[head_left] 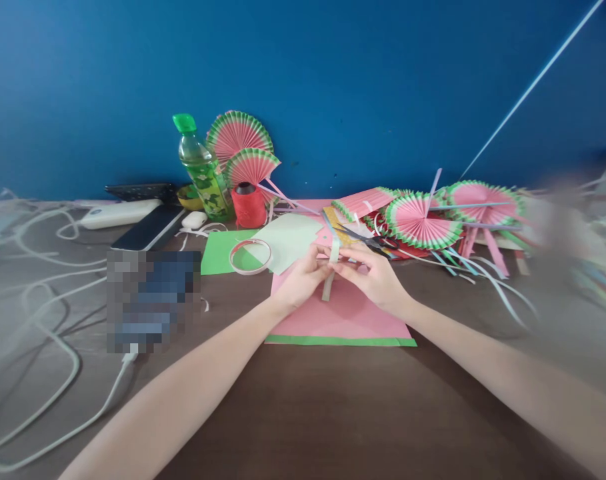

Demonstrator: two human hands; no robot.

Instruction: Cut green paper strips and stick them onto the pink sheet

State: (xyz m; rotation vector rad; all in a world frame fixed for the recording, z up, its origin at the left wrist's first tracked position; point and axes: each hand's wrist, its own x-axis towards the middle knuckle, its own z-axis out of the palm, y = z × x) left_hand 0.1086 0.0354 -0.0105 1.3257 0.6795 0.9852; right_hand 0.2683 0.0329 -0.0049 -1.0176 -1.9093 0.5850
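Note:
Between my two hands a narrow whitish strip (335, 251) is pinched, its upper part standing above the fingertips and its lower end hanging below them. My left hand (303, 275) closes thumb and fingers on it from the left. From the right, my right hand (377, 275) grips it with fingers bent. Both hands are over a pink paper sheet (343, 321) with a green strip (340, 341) along its near edge. Behind my right hand lie black-handled scissors (377, 245). A tape roll (251, 271) rests left of my left hand, on green paper (215, 250) and a pale sheet (287, 239).
Pink-and-green folded paper fans (423, 220) pile up at the back right; more fans (240, 137) stand behind a bottle (203, 173) and a red container (249, 205). At left are a blurred-out phone (155, 300), a power bank (120, 213) and white cables (67, 347).

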